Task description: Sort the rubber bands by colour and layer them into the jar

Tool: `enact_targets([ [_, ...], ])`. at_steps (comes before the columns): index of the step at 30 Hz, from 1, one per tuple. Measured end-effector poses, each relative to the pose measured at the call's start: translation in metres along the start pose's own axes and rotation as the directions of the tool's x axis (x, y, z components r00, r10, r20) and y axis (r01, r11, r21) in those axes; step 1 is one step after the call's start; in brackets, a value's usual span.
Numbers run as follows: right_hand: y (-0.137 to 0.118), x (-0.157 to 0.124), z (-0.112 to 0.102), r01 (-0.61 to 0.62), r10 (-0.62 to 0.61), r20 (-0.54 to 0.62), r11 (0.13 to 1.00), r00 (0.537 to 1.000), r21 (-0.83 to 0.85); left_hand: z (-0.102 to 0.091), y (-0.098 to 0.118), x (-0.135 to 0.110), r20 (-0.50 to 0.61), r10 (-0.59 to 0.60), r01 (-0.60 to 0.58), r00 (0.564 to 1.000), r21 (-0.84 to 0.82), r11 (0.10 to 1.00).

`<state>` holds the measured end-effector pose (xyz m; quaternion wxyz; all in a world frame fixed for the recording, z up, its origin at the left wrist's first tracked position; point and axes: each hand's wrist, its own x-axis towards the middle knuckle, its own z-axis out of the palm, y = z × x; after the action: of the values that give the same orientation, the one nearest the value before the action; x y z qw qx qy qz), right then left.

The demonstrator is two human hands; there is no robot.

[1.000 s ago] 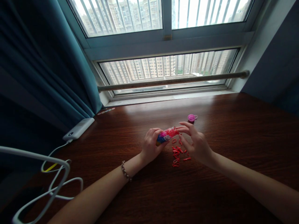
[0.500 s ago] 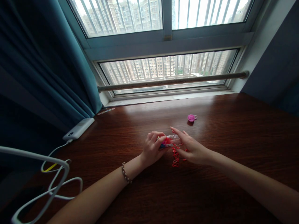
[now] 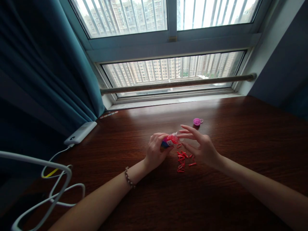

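My left hand (image 3: 156, 150) is closed round a small clear tube (image 3: 170, 140) filled with red and blue bits, held on its side just above the dark wooden table (image 3: 240, 144). Beside the tube's mouth is my right hand (image 3: 201, 147), fingers stretched out and apart, fingertips close to the opening. Several small red rubber bands (image 3: 183, 159) lie scattered on the table under and between the hands. A pink cap (image 3: 197, 121) rests on the table just beyond my right hand.
A white power bank (image 3: 80, 132) lies at the table's left edge with white cables (image 3: 60, 179) looping off it. A teal curtain (image 3: 48, 64) hangs on the left. A window and a rail (image 3: 178, 83) run along the far edge.
My right hand dipped down over the red bands and came back up beside the tube's mouth. The tube tilted lower and then rose again in my left hand.
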<state>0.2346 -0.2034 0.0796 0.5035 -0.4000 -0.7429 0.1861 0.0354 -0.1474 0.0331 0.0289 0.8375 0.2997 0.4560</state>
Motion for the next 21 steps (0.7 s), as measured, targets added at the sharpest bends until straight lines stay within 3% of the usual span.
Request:
enact_targets([
  [4, 0.0, -0.003, 0.006, -0.057, 0.073, -0.107, 0.988, 0.992, 0.145, -0.001, 0.007, 0.001, -0.064, -0.033, 0.029, 0.997, -0.068, 0.997],
  [8, -0.007, -0.007, 0.016, -0.088, 0.071, 0.075, 0.96, 0.995, 0.264, -0.004, 0.025, 0.001, -0.01, -0.062, 0.059, 0.998, -0.184, 0.981],
  [10, -0.011, -0.006, 0.017, -0.122, 0.097, 0.091, 0.935, 0.991, 0.334, -0.005, 0.032, 0.002, 0.03, -0.087, 0.091, 0.996, -0.18, 0.979],
  [13, -0.014, 0.002, 0.006, -0.198, 0.218, 0.013, 0.859, 0.976, 0.472, -0.006, 0.033, 0.004, 0.094, -0.146, 0.16, 0.985, -0.176, 0.971],
  [15, -0.013, 0.008, -0.008, -0.201, 0.285, -0.087, 0.831, 0.955, 0.518, -0.005, 0.028, 0.004, 0.216, -0.154, 0.195, 0.964, -0.181, 0.964],
  [18, -0.009, 0.008, -0.032, -0.187, 0.327, -0.213, 0.848, 0.921, 0.495, 0.002, 0.019, 0.003, 0.496, -0.118, 0.212, 0.861, -0.138, 0.967],
  [21, -0.004, -0.008, -0.049, -0.286, 0.376, -0.139, 0.855, 0.916, 0.432, 0.011, 0.019, 0.004, 0.69, -0.078, 0.204, 0.72, -0.102, 0.974],
])
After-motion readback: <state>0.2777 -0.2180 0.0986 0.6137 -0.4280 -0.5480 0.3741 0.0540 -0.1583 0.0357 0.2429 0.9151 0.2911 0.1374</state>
